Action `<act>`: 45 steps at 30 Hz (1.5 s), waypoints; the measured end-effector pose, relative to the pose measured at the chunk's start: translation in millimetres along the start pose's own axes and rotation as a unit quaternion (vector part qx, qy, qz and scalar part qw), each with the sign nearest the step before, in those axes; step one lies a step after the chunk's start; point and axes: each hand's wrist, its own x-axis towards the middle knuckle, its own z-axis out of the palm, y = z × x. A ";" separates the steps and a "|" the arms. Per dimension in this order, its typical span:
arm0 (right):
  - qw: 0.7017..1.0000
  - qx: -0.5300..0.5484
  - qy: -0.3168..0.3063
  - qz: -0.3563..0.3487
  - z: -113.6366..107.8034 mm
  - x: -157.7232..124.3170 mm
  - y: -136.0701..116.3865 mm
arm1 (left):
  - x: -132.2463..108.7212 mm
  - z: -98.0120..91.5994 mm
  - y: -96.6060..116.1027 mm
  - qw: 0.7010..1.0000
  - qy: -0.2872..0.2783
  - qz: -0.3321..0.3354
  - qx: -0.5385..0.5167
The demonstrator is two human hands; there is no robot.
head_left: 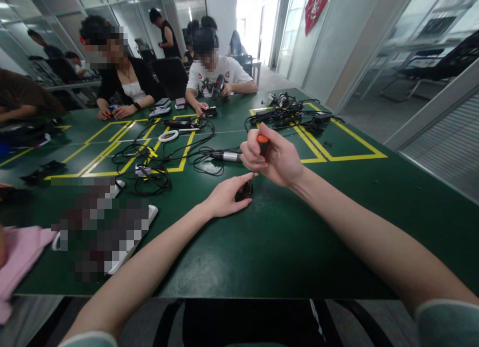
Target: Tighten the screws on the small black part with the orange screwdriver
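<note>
My right hand (279, 156) is wrapped round a screwdriver (263, 143) with an orange-capped dark handle. The thin shaft points down to a small black part (246, 190) on the green table. Thumb and fingers of my left hand (228, 196) close round that black part from the left and press it to the tabletop. Fine detail on the part is too small to make out, and the screwdriver's tip blends into it. Just behind my hands lies a silver and black cylindrical tool (228, 156) with a cable.
Black cables (153, 180) lie tangled at left centre near a white tape roll (168, 136). More cables and adapters (288, 112) are heaped at the far right. Small screws (328, 143) lie near yellow tape lines. Across the table, a person holds a power drill (217, 87). Blurred white-edged objects (130, 242) lie left.
</note>
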 end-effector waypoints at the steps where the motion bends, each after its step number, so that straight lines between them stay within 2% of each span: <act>1: 1.000 0.001 -0.004 -0.008 -0.9 -0.1 1.0 | 0.0 0.1 -0.3 1.000 -0.001 -0.003 0.003; 6: 0.999 0.000 -0.008 -0.038 -4.7 -2.6 4.5 | 0.1 0.6 -2.4 1.000 0.001 -0.009 0.008; 17: 0.999 0.008 -0.038 -0.009 -1.2 -0.3 2.1 | 1.0 -0.7 -1.0 1.000 -0.003 -0.006 0.014; 22: 1.000 0.009 -0.015 -0.015 -4.7 -2.3 5.4 | 2.0 -1.4 -1.1 1.000 -0.004 -0.006 0.025; 26: 0.999 0.010 -0.032 -0.035 -5.0 -3.1 5.1 | 2.4 -2.0 -1.0 1.000 -0.004 -0.010 0.011; 32: 1.000 -0.018 -0.015 -0.009 -1.2 -0.9 1.2 | 3.1 -1.2 -1.5 1.000 -0.002 -0.016 -0.002; 38: 0.999 -0.001 -0.046 -0.018 -4.7 -2.5 5.2 | 2.7 -1.7 -1.2 1.000 0.000 -0.014 -0.006; 45: 0.999 -0.013 -0.023 -0.031 -4.8 -2.9 2.0 | 3.0 -1.6 -0.4 1.000 -0.002 -0.021 -0.004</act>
